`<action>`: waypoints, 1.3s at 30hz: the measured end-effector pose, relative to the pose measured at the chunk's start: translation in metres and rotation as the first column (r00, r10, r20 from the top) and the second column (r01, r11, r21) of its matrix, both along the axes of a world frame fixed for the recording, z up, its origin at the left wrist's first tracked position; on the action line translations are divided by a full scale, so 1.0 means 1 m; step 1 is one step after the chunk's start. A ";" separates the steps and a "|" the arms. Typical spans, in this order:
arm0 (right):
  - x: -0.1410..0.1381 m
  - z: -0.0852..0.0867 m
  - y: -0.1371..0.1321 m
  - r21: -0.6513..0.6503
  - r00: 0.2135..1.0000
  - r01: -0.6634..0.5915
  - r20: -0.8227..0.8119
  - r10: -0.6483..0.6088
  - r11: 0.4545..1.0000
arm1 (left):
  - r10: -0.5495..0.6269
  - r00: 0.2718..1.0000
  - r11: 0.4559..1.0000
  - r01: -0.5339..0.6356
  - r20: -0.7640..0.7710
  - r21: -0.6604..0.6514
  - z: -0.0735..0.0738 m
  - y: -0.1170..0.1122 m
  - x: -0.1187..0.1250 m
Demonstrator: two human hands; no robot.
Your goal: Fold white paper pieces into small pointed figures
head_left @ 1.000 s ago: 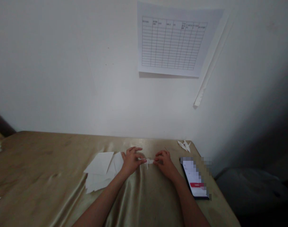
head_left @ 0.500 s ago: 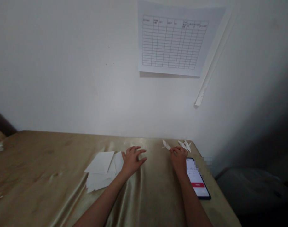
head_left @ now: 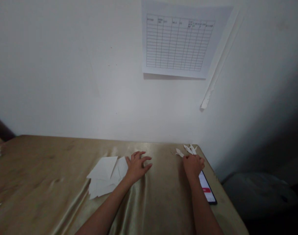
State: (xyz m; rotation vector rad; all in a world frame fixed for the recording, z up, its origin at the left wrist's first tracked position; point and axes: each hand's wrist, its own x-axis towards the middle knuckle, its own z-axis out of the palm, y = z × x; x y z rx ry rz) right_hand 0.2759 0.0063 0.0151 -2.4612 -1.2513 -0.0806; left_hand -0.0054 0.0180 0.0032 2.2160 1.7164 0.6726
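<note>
My left hand (head_left: pixel 137 166) rests on the cloth with its fingers spread and curved, holding nothing. Just beside it lies a loose pile of white paper sheets (head_left: pixel 105 169), overlapping one another. Further right, my right hand (head_left: pixel 193 164) pinches one end of a small folded paper crane (head_left: pixel 179 152); the rest of it sticks out to the left of the fingertips. Close behind that hand sit more small white folded paper pieces (head_left: pixel 191 149) near the table's back right corner. A phone (head_left: pixel 207 191) with a lit screen lies partly hidden under the right hand and wrist.
The table is covered with a shiny gold-brown cloth (head_left: pixel 53 163), creased near the front. Behind it rises a white wall (head_left: pixel 66 81) with a printed table sheet (head_left: pixel 175 42) and a trim strip (head_left: pixel 219 65). Past the right edge stands a dark, covered shape (head_left: pixel 259 192).
My right hand has moved right and slightly toward me with the folded paper crane, covering more of the phone's top. My left hand and the paper pile have stayed put.
</note>
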 end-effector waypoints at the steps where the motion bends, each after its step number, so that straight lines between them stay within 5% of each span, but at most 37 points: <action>1: 0.001 0.001 0.002 -0.021 1.000 0.006 0.004 -0.006 1.000 | -0.002 1.000 1.000 0.002 -0.002 -0.002 0.000 0.000 0.000; 11: 0.016 0.010 0.033 -0.080 0.977 0.085 -0.191 -0.099 0.993 | -0.006 1.000 0.999 0.005 -0.030 -0.032 0.002 -0.001 0.000; 20: 0.016 0.002 0.031 -0.037 0.994 0.098 -0.049 -0.099 0.995 | -0.011 1.000 1.000 0.010 -0.029 -0.026 0.001 -0.002 0.001; 30: 0.000 0.020 0.023 0.016 0.989 0.077 0.125 -0.078 0.997 | -0.088 0.989 0.992 0.076 -0.122 -0.099 -0.005 0.000 0.000; 34: -0.028 0.018 0.020 0.066 0.958 -0.264 0.136 0.254 0.962 | -0.172 0.967 0.981 0.151 -0.190 -0.121 -0.010 0.000 0.001; 39: -0.053 -0.015 0.011 0.068 0.717 -0.695 -0.001 0.697 0.716 | -0.199 0.954 0.978 0.181 -0.225 -0.100 -0.011 -0.002 0.001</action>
